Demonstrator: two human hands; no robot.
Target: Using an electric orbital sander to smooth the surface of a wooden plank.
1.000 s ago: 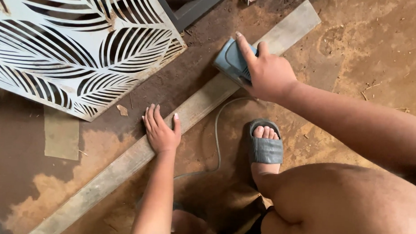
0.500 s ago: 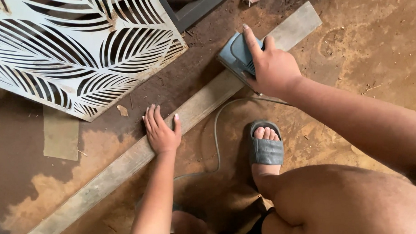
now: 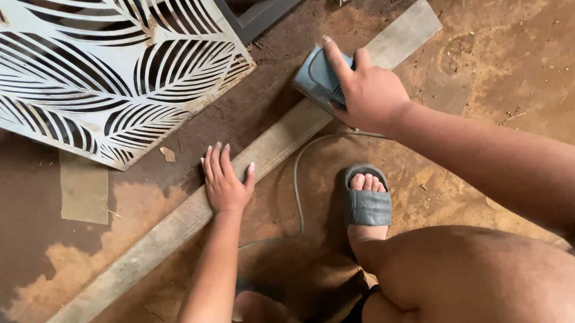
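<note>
On plank (image 3: pixel 170 230), left hand (image 3: pixel 226 181), right hand (image 3: pixel 366 91) gripping sander (image 3: pixel 313 76)

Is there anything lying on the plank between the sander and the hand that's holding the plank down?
Nothing visible does. The plank is bare between the sander under the right hand and the left hand. The grey cord runs beside the plank, on the floor.

A blue-grey sander (image 3: pixel 316 76) sits on a long, dusty plank (image 3: pixel 170 230) lying diagonally on the floor.
</note>
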